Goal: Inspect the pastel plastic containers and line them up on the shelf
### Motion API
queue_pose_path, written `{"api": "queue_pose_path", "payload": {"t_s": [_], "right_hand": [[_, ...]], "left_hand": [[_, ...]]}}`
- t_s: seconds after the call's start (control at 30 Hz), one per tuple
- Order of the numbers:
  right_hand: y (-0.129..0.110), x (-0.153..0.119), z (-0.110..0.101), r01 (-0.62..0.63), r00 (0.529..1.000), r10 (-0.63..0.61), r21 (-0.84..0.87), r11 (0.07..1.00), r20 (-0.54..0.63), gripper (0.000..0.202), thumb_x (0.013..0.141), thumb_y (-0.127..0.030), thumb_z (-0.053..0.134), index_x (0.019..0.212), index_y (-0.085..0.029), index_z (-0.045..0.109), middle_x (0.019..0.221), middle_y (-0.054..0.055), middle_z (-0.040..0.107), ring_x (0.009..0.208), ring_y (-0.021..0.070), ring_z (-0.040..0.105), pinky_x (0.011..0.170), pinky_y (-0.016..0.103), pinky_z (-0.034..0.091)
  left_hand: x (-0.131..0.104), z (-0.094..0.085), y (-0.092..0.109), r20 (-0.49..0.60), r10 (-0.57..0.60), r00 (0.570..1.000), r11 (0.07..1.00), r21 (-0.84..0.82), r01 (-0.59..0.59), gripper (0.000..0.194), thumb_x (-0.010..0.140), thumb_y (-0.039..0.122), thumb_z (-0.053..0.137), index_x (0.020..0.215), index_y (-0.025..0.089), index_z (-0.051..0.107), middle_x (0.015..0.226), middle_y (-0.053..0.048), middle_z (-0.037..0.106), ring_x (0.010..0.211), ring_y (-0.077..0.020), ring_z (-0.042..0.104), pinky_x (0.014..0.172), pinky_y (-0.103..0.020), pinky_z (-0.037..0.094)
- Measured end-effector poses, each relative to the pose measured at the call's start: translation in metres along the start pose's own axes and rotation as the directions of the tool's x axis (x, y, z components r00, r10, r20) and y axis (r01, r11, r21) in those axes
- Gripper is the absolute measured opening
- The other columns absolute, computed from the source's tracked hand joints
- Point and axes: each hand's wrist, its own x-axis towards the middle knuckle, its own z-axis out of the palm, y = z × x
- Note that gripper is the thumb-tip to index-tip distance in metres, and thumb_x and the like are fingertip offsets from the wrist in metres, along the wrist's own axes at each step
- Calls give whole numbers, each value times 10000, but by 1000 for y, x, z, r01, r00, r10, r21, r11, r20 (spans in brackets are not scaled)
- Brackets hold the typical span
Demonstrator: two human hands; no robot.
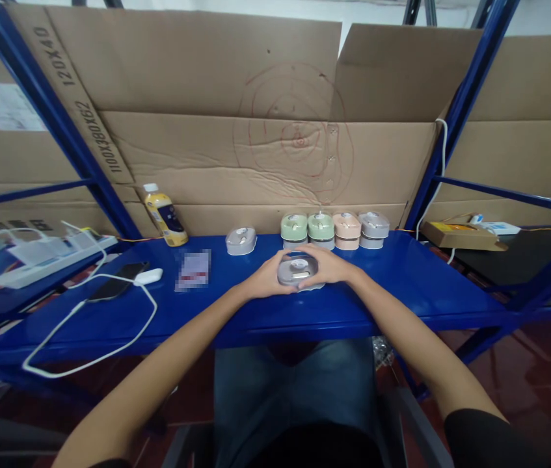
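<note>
A grey lidded container [296, 269] is held just above the blue table [236, 312], between both hands. My left hand [271, 276] wraps its left side, and my right hand [328, 265] curls round its right side with fingers over the front. Behind the hands stands a row of small stacked containers: two with green lids [294, 227] [321, 226], a peach one [347, 230] and a grey one [374, 229]. A single grey container [241, 240] sits apart, to the left of that row.
A yellow bottle [165, 216] stands at the back left. Nearer are a blurred-out packet [194, 270], a phone [118, 281] and a looping white cable [154, 312]. A power strip [55, 260] lies far left, an open cardboard box [463, 235] far right. Cardboard [182, 149] walls the back.
</note>
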Motion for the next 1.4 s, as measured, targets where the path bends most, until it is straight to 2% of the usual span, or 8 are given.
{"api": "queue_pose_path", "payload": {"t_s": [0.23, 0.5, 0.67, 0.77, 0.87, 1.03, 1.17, 1.4], "right_hand": [[0, 3, 5, -94, 990, 92, -12, 995, -104, 798, 728, -639, 839, 1399, -260, 632, 1360, 126, 683, 1238, 361, 649, 1075, 544, 517], [30, -6, -32, -296, 843, 309, 101, 950, -441, 639, 840, -644, 715, 1305, -209, 662, 1165, 110, 740, 1008, 304, 695, 925, 497, 562], [34, -6, -31, -325, 845, 330, 87, 942, -420, 666, 844, -654, 702, 1312, -182, 658, 1113, 117, 738, 985, 304, 692, 920, 489, 559], [35, -6, -31, -314, 832, 320, 91, 945, -452, 665, 865, -674, 664, 1315, -186, 651, 1185, 129, 726, 1041, 309, 684, 962, 489, 547], [37, -6, -32, -320, 812, 325, 96, 943, -485, 645, 904, -701, 591, 1308, -203, 647, 1187, 127, 728, 1054, 313, 680, 988, 512, 535], [35, -7, -31, -287, 834, 302, 105, 952, -462, 637, 900, -669, 634, 1343, -212, 646, 1247, 136, 724, 1086, 317, 691, 1007, 523, 539], [24, -5, -26, -106, 939, 124, 73, 992, -320, 680, 777, -588, 821, 1345, -242, 674, 1354, 120, 696, 1233, 320, 660, 1095, 513, 500], [6, 6, -5, 71, 996, -69, 37, 997, -53, 792, 688, -523, 926, 1390, -263, 668, 1351, 103, 692, 1252, 319, 658, 1105, 488, 497]], "left_hand": [[-4, 1, -16, -24, -68, 997, 996, -55, 67, 1093, 689, 463, 888, 1582, 217, 307, 1443, -166, 587, 1328, -367, 591, 1156, -550, 448], [-13, -8, -15, 25, 20, 999, 975, 220, -25, 422, 951, 490, 633, 1305, 282, 730, 1416, -110, 510, 1388, -321, 524, 1238, -498, 384], [-8, -16, -21, -210, -22, 977, 987, 154, 55, 461, 995, 498, 526, 1252, 185, 745, 1360, -147, 566, 1327, -319, 563, 1198, -483, 427], [-7, -26, -29, -454, -116, 884, 977, 106, 183, 482, 1004, 483, 471, 1201, 142, 748, 1289, -167, 613, 1269, -318, 596, 1159, -485, 455], [-8, -30, -32, -536, -179, 825, 953, 112, 280, 457, 994, 495, 496, 1146, 152, 756, 1191, -156, 651, 1222, -318, 615, 1133, -499, 470], [-15, -20, -19, -281, -109, 953, 962, 213, 173, 449, 965, 533, 570, 1217, 197, 726, 1334, -143, 556, 1278, -320, 582, 1141, -508, 467], [-17, -8, -8, -52, -7, 999, 976, 217, 18, 470, 971, 506, 596, 1363, 251, 643, 1429, -129, 491, 1386, -318, 517, 1207, -496, 413], [-8, 5, -11, -139, -134, 981, 989, 45, 142, 1071, 683, 523, 897, 1530, 200, 327, 1443, -178, 566, 1352, -387, 567, 1134, -546, 469]]}}
